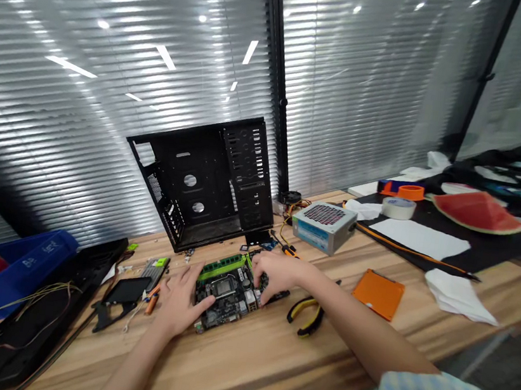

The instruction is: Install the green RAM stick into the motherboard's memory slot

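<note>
A motherboard [228, 288] with a bare metal processor socket and green memory slots lies flat on the wooden table. My left hand [177, 304] rests at its left edge, fingers spread and thumb over the front corner. At the right side of the board my right hand [281, 273] is closed, thumb and fingers curled together over that edge. What they pinch is hidden; a dark part [282, 296] shows just under the hand. Yellow-and-black pliers [306, 316] lie beside my right forearm. Left of the board is an orange-handled screwdriver [151, 304].
Behind the board stands an open black computer case [204, 181]. A power supply [324, 224] and an orange drive [378, 293] are to the right, with tape [397, 208] and paper [420, 239] beyond. A black panel [26, 330] and blue bin [47, 263] occupy the left.
</note>
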